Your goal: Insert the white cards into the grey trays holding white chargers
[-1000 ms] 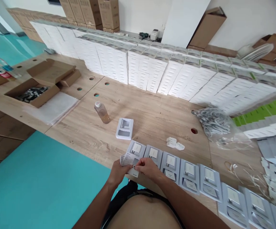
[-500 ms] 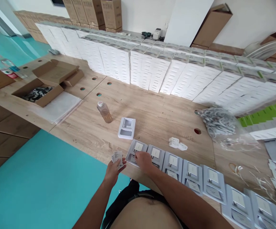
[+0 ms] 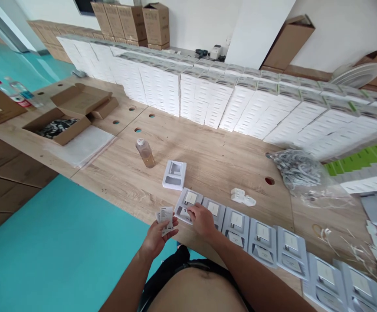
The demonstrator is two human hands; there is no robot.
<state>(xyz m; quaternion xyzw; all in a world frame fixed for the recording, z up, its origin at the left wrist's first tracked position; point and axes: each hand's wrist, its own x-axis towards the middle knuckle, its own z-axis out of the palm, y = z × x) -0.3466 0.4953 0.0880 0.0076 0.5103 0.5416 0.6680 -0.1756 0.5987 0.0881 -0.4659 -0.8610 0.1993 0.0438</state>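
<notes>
My left hand point(image 3: 157, 236), at the table's front edge, grips a few small printed leaflets point(image 3: 166, 216), slightly fanned, thumb on top. My right hand point(image 3: 202, 218) is over the lower compartment of the leftmost grey tray point(image 3: 179, 203), fingers bent together at the tips. Beside those fingertips a white printed leaflet point(image 3: 184, 212) lies in that compartment; whether they pinch anything is too small to tell. A pale flat piece point(image 3: 191, 198) fills the tray's upper compartment. More filled trays point(image 3: 249, 223) run rightward in a row, the second partly hidden by my right hand.
Behind the row stand a stack of white trays point(image 3: 174, 185), a bottle point(image 3: 145, 154) and white plug adapters point(image 3: 242, 197). A bag of grey cables point(image 3: 297, 169) lies right. Stacked white boxes point(image 3: 204, 97) wall the back; an open carton point(image 3: 67, 136) sits left.
My right hand has drawn back slightly right, uncovering the leaflet in the leftmost tray's lower compartment. My left hand has shifted a little right with its leaflets. The view has moved slightly.
</notes>
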